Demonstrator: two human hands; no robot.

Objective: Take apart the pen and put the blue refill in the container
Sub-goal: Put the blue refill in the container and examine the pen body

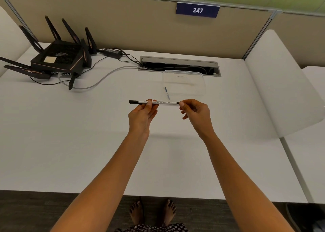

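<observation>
I hold a white pen (165, 102) with a black cap level above the white desk. My left hand (142, 113) pinches the barrel near the capped left end. My right hand (195, 112) pinches the dark tip at the right end. A clear plastic container (183, 82) stands on the desk just behind the pen. A thin blue refill (167, 92) lies at the container's front left edge; I cannot tell if it is inside or beside it.
A black router (59, 57) with several antennas and its cables sits at the back left. An open cable slot (179, 65) runs along the back, behind the container. White dividers (281, 84) flank the desk. A "247" sign hangs on the partition.
</observation>
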